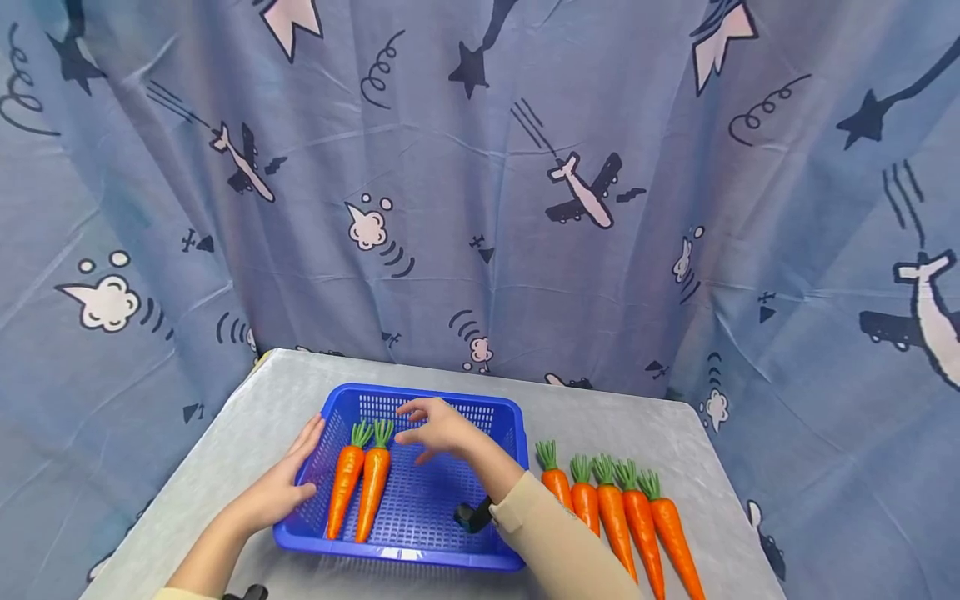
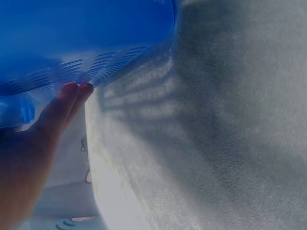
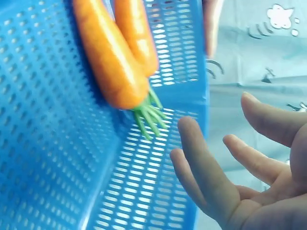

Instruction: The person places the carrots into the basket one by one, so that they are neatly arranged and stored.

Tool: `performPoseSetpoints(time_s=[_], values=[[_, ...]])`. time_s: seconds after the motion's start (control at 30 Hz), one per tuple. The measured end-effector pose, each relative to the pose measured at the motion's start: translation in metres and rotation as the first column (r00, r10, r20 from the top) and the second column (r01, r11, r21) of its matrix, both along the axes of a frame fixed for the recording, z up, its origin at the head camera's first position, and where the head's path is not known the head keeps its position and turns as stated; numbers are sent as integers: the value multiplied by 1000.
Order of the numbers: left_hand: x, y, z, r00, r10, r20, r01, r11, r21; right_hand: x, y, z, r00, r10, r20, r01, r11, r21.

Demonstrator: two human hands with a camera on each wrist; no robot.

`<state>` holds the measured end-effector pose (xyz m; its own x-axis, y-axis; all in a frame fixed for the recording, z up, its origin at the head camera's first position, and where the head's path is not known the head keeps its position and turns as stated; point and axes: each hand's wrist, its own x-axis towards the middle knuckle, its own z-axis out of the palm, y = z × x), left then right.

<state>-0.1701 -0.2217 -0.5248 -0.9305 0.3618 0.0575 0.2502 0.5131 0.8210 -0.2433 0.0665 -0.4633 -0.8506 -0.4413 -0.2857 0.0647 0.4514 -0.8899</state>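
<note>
Left hand (image 1: 281,487) is lying flat against the basket's (image 1: 420,554) left wall, steadying it; right hand (image 1: 442,429) is hovering spread, empty, beside two carrots (image 1: 360,483); best keeping that brace firm

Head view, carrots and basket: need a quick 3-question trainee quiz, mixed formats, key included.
1. How many carrots lie in the blue basket?
2. True or false: the right hand grips a carrot.
3. The left hand rests on: A) the basket's left wall B) the row of carrots on the table C) the curtain

Key
1. Two, the carrot pair side by side.
2. False: its fingers are spread and empty above the basket.
3. A
</note>
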Motion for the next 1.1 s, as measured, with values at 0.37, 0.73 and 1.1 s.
performPoseSetpoints(time_s=[0.37,0.73,1.1], values=[[1,3,-2,1000,7,17,-7,1000,0,10,33,25,991,-25,-128,16,997,-76],[1,3,3,999,21,25,-21,1000,-11,22,65,26,981,-70,-181,48,992,-120],[3,4,3,999,15,34,-15,1000,-12,30,99,18,950,-210,-232,188,976,-112]])
